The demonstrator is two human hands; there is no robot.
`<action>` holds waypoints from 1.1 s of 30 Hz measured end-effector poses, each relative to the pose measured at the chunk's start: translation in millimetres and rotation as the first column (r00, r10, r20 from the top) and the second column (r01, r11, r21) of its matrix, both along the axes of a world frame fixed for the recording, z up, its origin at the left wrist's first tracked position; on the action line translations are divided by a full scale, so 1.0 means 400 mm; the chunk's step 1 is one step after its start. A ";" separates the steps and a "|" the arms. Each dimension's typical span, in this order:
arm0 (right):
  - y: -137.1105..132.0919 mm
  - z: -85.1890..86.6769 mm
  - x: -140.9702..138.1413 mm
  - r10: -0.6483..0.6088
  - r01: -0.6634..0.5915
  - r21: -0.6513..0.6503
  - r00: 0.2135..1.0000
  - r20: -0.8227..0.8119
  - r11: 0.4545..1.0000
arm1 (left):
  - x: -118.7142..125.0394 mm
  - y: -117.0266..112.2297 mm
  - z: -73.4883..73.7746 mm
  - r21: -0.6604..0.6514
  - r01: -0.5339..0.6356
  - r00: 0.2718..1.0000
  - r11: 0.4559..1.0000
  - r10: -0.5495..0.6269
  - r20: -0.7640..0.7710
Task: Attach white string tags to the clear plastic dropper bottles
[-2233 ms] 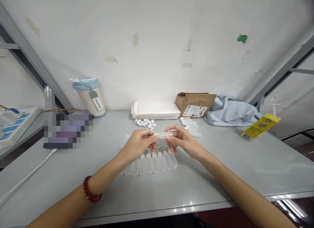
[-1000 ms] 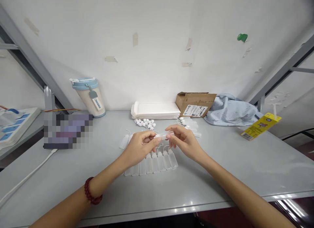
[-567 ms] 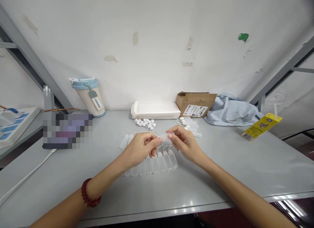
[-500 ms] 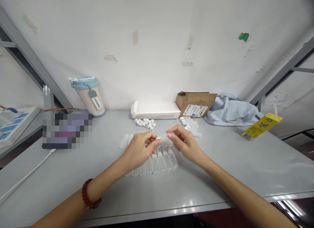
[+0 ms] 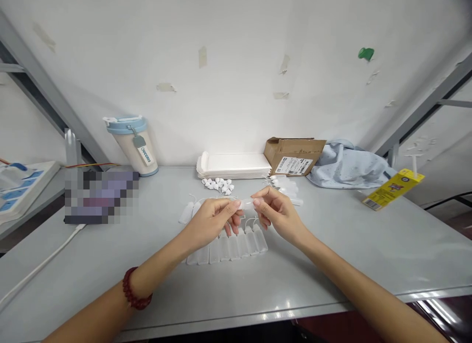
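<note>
Between my hands, above the middle of the table, is a small translucent plastic bottle (image 5: pixel 246 203). My left hand (image 5: pixel 212 220) pinches its left end with thumb and fingers. At the right end, the fingertips of my right hand (image 5: pixel 276 210) are closed on it; they partly hide that end. Below my hands lies a row of similar translucent bottles (image 5: pixel 236 247), several with thin white loops at their tops. My left hand partly covers two more bottles (image 5: pixel 187 212) to its left. Just behind sits a cluster of small white caps (image 5: pixel 218 185).
Further bottles (image 5: pixel 287 185) lie before a cardboard box (image 5: pixel 295 156), beside a white flat stack (image 5: pixel 236 166). Light-blue cloth (image 5: pixel 346 166) and a yellow drink carton (image 5: pixel 393 189) are at right. A tumbler (image 5: pixel 132 148), blurred device (image 5: pixel 101 198) and power strip (image 5: pixel 27 185) stand left.
The bottle has turned slightly between my fingers and now lies more level. My left hand's thumb has moved up over it, and its lower fingers hang further down.
</note>
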State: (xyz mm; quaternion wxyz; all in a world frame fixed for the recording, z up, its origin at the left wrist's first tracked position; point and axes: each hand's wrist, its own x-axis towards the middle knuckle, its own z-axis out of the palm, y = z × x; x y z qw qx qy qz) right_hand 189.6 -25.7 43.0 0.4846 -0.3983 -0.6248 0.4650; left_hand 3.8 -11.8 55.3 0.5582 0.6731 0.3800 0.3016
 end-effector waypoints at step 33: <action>0.013 0.006 0.011 0.021 -0.096 -0.562 0.990 -0.139 0.821 | 0.007 -0.020 -0.055 0.874 0.462 0.749 0.147 0.463 -0.474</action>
